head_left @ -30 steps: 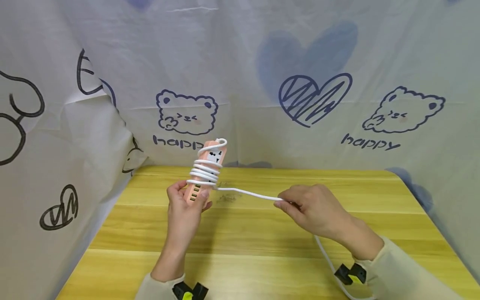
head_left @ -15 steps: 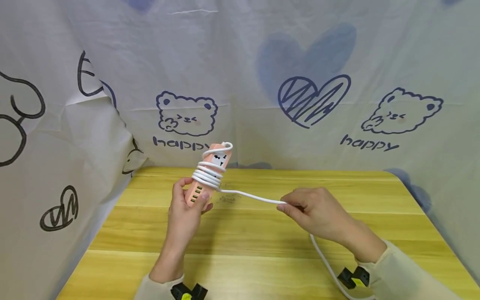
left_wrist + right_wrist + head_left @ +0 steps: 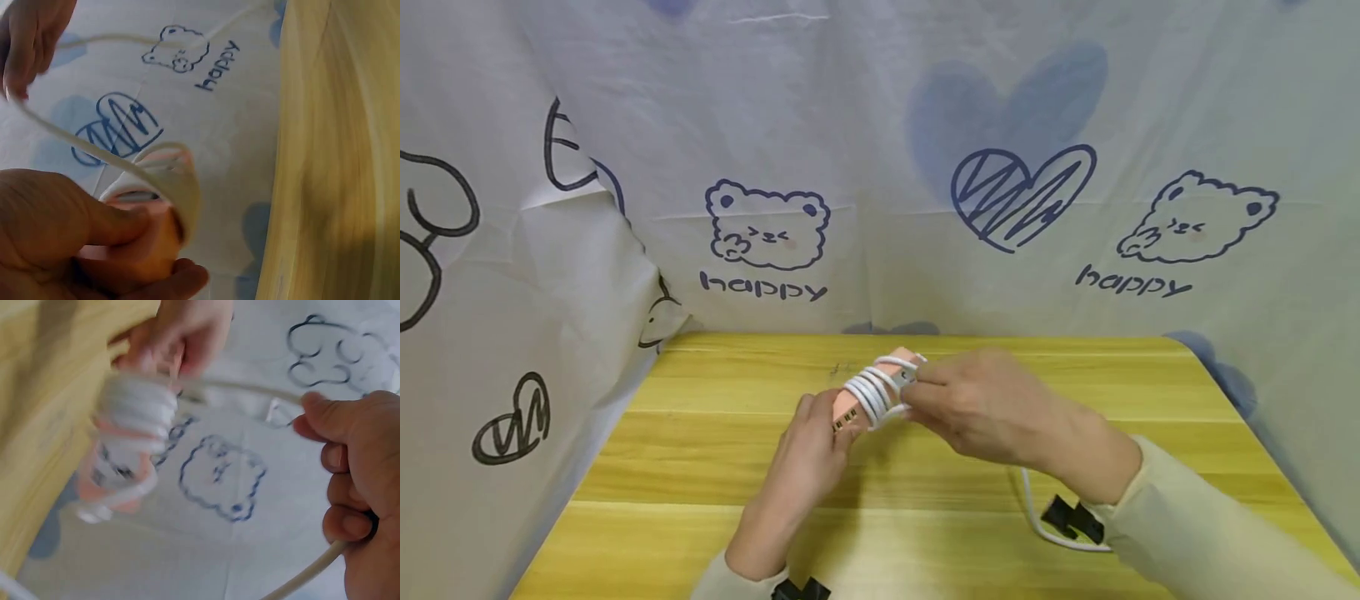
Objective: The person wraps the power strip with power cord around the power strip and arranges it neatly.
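Observation:
My left hand (image 3: pixel 812 446) grips the lower end of a pink power strip (image 3: pixel 848 415), thumb on its face near a row of USB ports. Several turns of white cord (image 3: pixel 868 394) wrap the strip's middle, and one loop crosses near its far end. My right hand (image 3: pixel 977 408) pinches the cord between thumb and forefinger, close beside the strip in the head view. In the right wrist view the cord (image 3: pixel 244 389) runs taut from the windings to the right hand (image 3: pixel 369 469), whose other fingers curl over the trailing length. The strip is held above the table, tilted.
The wooden table (image 3: pixel 925 517) lies below both hands. Loose cord (image 3: pixel 1052 537) hangs under the right forearm and trails along the table; its end is out of sight. A white printed cloth (image 3: pixel 880 167) stands behind the table and along its left side.
The left hand has moved right and tilted the strip further to the right. The right hand has come from well out to the side to close beside the strip, holding the cord.

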### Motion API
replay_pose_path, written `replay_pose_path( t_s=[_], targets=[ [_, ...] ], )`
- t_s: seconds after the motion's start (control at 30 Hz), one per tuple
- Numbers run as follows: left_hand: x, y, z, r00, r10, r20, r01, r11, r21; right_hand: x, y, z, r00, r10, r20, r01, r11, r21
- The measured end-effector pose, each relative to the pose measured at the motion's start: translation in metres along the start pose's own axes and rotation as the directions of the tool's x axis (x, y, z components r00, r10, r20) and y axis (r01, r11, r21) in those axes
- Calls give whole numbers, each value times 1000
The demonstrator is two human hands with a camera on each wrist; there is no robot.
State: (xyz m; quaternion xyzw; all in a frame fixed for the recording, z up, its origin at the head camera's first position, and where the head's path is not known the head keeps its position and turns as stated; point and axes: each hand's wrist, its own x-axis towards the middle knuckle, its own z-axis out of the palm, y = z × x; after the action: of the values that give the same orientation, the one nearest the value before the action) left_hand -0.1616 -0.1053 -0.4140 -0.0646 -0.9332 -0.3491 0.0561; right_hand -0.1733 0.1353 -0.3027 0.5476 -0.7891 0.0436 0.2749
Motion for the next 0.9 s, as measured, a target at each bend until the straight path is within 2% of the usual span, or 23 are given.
replay_pose_path(
  t_s=[0.07, 0.17, 0.23, 0.33, 0.4, 0.43, 0.5, 0.57, 0.63, 0.7, 0.73, 0.8, 0.9],
  targets=[
    [-4, 3, 5, 994, 71, 83, -73, 997, 23, 5, 12, 3, 1000, -3, -1, 3, 1000, -19],
    [-8, 6, 8, 966, 178, 188, -189, 981, 42, 9, 28, 13, 1000, 11, -11, -11, 1000, -22],
    [-10, 7, 7, 932, 249, 263, -264, 964, 24, 9, 37, 20, 999, 41, -17, -41, 999, -19],
    [-13, 7, 4, 871, 337, 357, -344, 938, -45, 5, 47, 33, 991, 132, -12, -132, 991, 17],
    [-14, 7, 1, 836, 383, 392, -371, 922, -110, 1, 51, 40, 976, 218, 24, -219, 975, 43],
    [-14, 7, -1, 826, 401, 396, -374, 916, -146, -1, 53, 44, 963, 266, 48, -269, 961, 61],
    [-13, 6, -6, 821, 423, 384, -364, 905, -220, -8, 56, 50, 922, 373, 103, -382, 919, 98],
    [-12, 5, -12, 826, 435, 360, -327, 888, -323, -14, 58, 56, 865, 476, 158, -496, 857, 135],
    [-11, 4, -17, 830, 444, 339, -278, 854, -439, -20, 57, 62, 813, 547, 202, -579, 797, 170],
    [-11, 4, -19, 829, 452, 329, -215, 801, -559, -23, 53, 67, 779, 583, 231, -625, 749, 219],
    [-11, 5, -20, 827, 461, 321, -196, 772, -604, -24, 51, 69, 774, 587, 238, -633, 734, 247],
    [-11, 6, -20, 824, 472, 313, -147, 712, -687, -26, 45, 74, 782, 582, 225, -624, 721, 302],
    [-11, 8, -21, 832, 476, 285, -106, 641, -761, -30, 35, 80, 787, 590, 180, -607, 689, 396]
  ],
)
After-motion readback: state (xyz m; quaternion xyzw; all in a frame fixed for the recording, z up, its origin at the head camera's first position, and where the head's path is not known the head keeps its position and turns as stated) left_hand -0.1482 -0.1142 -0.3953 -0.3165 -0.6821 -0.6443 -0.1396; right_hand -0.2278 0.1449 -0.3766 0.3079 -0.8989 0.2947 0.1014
